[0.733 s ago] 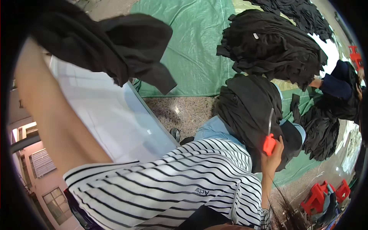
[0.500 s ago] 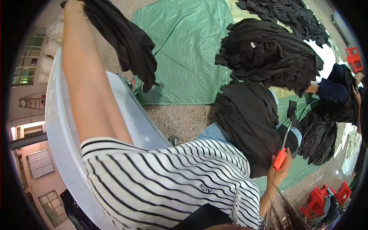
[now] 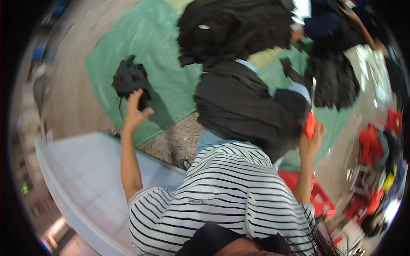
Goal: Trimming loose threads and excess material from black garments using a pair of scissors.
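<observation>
My left hand is stretched forward with its fingers apart, holding nothing. Just beyond its fingertips is a bunched black garment over the green sheet, a dark shadow beside it; whether it rests on the sheet I cannot tell. In my right hand is a red-handled tool with a thin metal blade pointing away from me. Black cloth covers my lap.
A big heap of black garments lies ahead, with a smaller pile to its right. A pale, smooth-surfaced panel stands at my left. Red plastic stools are at the right; another person's arm shows at far right.
My left hand has let go of the black garment, which is now bunched over the green sheet. The left arm has come lower and the view has turned. The right hand still holds the tool.
</observation>
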Motion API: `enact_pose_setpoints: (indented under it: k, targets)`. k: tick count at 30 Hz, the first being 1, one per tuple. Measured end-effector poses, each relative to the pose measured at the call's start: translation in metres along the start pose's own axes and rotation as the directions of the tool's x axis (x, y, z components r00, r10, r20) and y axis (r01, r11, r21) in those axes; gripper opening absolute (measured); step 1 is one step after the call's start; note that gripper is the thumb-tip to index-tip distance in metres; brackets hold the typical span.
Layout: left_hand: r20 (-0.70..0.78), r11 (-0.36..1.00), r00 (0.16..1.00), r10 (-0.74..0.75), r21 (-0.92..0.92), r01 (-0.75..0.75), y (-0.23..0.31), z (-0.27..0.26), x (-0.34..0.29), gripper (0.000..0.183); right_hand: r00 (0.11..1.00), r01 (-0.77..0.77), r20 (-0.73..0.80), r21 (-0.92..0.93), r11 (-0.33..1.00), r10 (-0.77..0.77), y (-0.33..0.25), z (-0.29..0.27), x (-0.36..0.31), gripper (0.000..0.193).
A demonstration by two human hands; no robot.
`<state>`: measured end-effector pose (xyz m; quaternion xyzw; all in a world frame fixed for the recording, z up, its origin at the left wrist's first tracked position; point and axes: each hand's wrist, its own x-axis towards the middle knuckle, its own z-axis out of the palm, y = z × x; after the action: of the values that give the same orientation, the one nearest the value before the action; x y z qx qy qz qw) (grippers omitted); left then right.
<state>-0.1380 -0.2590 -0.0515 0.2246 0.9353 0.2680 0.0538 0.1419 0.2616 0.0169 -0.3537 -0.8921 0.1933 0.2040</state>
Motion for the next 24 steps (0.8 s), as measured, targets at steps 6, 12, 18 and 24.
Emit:
enact_pose_setpoints:
  k: [6,12,18,24]
  targets:
    - [0.165,0.867,0.852,0.498,-0.108,-0.486,0.155,0.119,0.012,0.119,0.992,-0.127,0.027,0.062,0.99,0.125,0.007,-0.002,-0.019,0.047]
    - [0.442,0.625,0.493,0.749,-0.225,-0.748,0.287,0.116,0.049,0.105,0.949,-0.315,0.039,0.168,0.934,0.313,0.021,0.0,-0.056,0.052]
    - [0.414,0.688,0.582,0.7,-0.171,-0.705,0.317,0.169,0.1,0.045,0.893,-0.444,0.075,0.317,0.838,0.444,0.033,0.0,-0.08,0.069]
    - [0.148,0.49,0.476,0.867,-0.428,-0.759,0.318,0.154,0.083,0.022,0.865,-0.486,0.182,0.53,0.695,0.467,0.02,0.008,-0.087,0.061]
